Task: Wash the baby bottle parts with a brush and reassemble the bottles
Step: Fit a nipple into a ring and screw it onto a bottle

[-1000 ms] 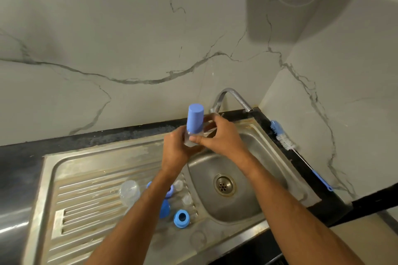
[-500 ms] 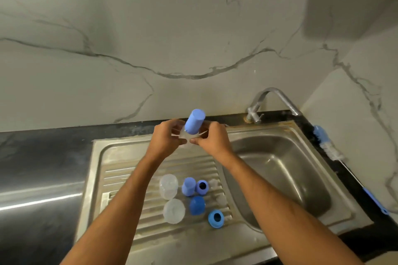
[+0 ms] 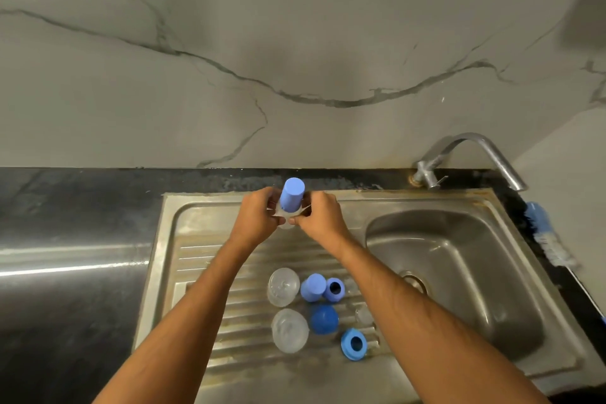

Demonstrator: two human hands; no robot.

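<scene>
Nearest, loose parts are lying on the drainboard (image 3: 196, 272): clear bottles (image 3: 283, 286), a blue collar (image 3: 353, 343). Beyond, the left hand (image 3: 259, 223) and right hand (image 3: 319, 218) are each pinching the capped bottle (image 3: 290, 198) above the drainboard. It is probably light, wet and slippery, best held at its clear base.

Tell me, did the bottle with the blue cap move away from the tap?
Yes. The bottle with the blue cap was right by the tap before; now both hands hold it further left, above the draining board.
</scene>
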